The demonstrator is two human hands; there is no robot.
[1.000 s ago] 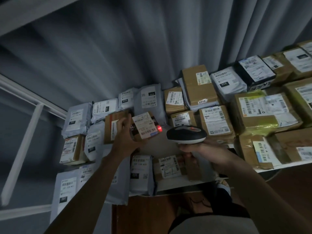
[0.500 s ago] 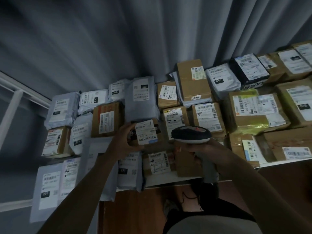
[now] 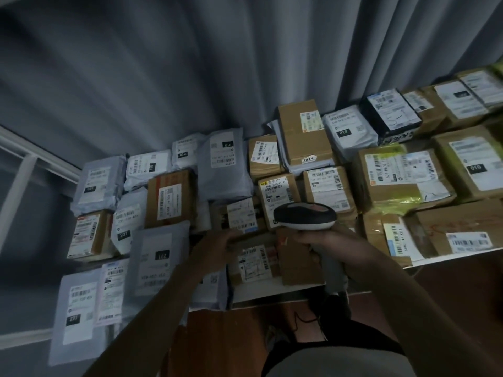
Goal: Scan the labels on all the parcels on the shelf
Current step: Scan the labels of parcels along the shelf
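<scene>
a white shelf (image 3: 272,291) crowded with parcels (image 3: 321,137) was backed by grey curtain (image 3: 190,63). the scanner (image 3: 304,216), gripped by the right hand (image 3: 326,240), was aimed leftward over them, long axis level. a small box (image 3: 251,263) was pinched by the left hand (image 3: 215,251).

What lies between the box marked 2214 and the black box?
A grey mailing bag labelled 010 lies between the 2214 box and the black box, in the head view.

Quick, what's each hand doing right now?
Left hand: fingers on a small brown cardboard parcel; grip cannot be told.
Right hand: grips black-and-white handheld barcode scanner.
</scene>
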